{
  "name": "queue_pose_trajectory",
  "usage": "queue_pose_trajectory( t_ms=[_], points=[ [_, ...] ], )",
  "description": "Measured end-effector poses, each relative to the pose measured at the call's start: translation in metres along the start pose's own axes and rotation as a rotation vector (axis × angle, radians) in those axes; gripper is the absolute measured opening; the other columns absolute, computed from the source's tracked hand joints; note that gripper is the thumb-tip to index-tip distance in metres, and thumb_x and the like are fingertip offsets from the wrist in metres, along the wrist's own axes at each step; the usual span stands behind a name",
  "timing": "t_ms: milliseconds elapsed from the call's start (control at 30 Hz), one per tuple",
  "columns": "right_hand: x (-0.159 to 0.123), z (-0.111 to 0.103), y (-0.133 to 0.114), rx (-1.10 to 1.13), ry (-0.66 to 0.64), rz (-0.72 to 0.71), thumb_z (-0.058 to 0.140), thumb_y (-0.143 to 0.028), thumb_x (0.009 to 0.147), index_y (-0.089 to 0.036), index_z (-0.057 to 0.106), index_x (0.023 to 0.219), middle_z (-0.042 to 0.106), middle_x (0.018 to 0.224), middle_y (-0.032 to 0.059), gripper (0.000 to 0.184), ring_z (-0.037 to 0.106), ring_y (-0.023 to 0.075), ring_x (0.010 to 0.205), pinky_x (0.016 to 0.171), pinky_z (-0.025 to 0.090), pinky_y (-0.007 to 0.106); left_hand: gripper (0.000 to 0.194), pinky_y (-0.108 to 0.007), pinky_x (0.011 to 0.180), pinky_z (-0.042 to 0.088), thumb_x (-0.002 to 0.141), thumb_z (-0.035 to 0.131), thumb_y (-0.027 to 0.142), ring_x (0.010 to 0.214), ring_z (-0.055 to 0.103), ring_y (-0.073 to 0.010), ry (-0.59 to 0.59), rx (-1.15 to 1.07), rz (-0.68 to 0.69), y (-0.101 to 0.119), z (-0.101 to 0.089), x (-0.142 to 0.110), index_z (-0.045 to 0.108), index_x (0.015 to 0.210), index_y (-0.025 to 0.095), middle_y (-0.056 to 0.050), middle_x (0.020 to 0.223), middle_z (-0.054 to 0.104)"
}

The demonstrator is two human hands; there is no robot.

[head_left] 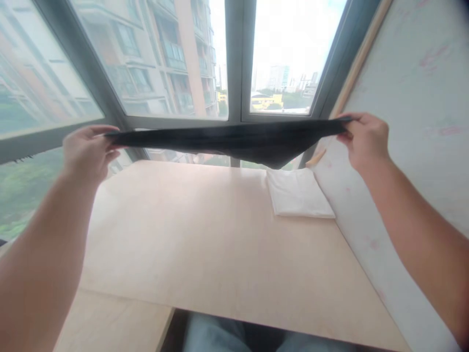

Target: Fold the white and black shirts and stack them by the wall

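Note:
A black cloth (pixel 227 139) is stretched sideways in the air above the far part of the table, in front of the window. My left hand (pixel 88 150) pinches its left end between thumb and fingers. At the other end, my right hand (pixel 366 137) grips the right corner the same way. The cloth's lower edge sags to a point right of its middle. Whether it is a garment or a plain piece of fabric, I cannot tell.
Below the cloth stands a pale wooden table (pixel 205 234). A folded white cloth (pixel 300 193) lies at its far right, by the patterned wall (pixel 432 132). Grey-framed windows (pixel 240 63) rise behind. My legs (pixel 216 335) show under the table's near edge.

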State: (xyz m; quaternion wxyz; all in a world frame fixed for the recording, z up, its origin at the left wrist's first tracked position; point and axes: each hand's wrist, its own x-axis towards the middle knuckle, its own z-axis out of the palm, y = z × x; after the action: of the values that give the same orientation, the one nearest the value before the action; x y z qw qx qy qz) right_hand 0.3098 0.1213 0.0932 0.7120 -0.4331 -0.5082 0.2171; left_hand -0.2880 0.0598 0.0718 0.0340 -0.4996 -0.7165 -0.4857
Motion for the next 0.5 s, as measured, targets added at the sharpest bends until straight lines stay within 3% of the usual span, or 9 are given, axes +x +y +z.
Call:
queue_pose_trajectory(
  t_ms=[133, 267, 367, 500],
  points=[
    [-0.100, -0.042, 0.075, -0.073, -0.041, 0.240, 0.067, -0.023, 0.072, -0.013, 0.073, 0.095, 0.072, 0.088, 0.0060, 0.026, 0.065, 0.0131, 0.077, 0.065, 0.052, 0.022, 0.046, -0.017, 0.067, 0.046, 0.077, 0.062, 0.025, 0.083, 0.065, -0.0127, -0.218, -0.261, -0.277, -0.057, 0.015, -0.093, 0.064, 0.122, 0.013, 0.002, 0.087, 0.068],
    [-0.180, -0.075, 0.142, -0.342, -0.221, 0.435, 0.064, -0.032, 0.069, -0.016, 0.074, 0.096, 0.074, 0.083, 0.0065, 0.033, 0.065, 0.0175, 0.070, 0.063, 0.053, 0.028, 0.043, -0.023, 0.056, 0.049, 0.062, 0.067, 0.033, 0.080, 0.069, -0.0232, -0.395, -0.219, -0.548, -0.120, 0.038, -0.191, 0.071, 0.102, 0.017, -0.005, 0.080, 0.073],
    [-0.222, -0.085, 0.174, -0.444, -0.316, 0.429, 0.058, -0.036, 0.073, -0.017, 0.074, 0.095, 0.075, 0.090, 0.0075, 0.033, 0.069, 0.0220, 0.079, 0.068, 0.053, 0.031, 0.041, -0.028, 0.057, 0.052, 0.056, 0.069, 0.037, 0.086, 0.070, -0.0290, -0.451, -0.171, -0.597, -0.144, 0.048, -0.233, 0.073, 0.094, 0.021, -0.008, 0.084, 0.076],
    [-0.258, -0.086, 0.192, -0.553, -0.406, 0.396, 0.053, -0.037, 0.075, -0.020, 0.074, 0.095, 0.076, 0.093, 0.0056, 0.033, 0.070, 0.0231, 0.085, 0.077, 0.053, 0.033, 0.047, -0.027, 0.053, 0.051, 0.055, 0.068, 0.044, 0.070, 0.068, -0.0244, -0.515, -0.129, -0.613, -0.157, 0.049, -0.256, 0.072, 0.097, 0.021, -0.005, 0.081, 0.076]
  ],
)
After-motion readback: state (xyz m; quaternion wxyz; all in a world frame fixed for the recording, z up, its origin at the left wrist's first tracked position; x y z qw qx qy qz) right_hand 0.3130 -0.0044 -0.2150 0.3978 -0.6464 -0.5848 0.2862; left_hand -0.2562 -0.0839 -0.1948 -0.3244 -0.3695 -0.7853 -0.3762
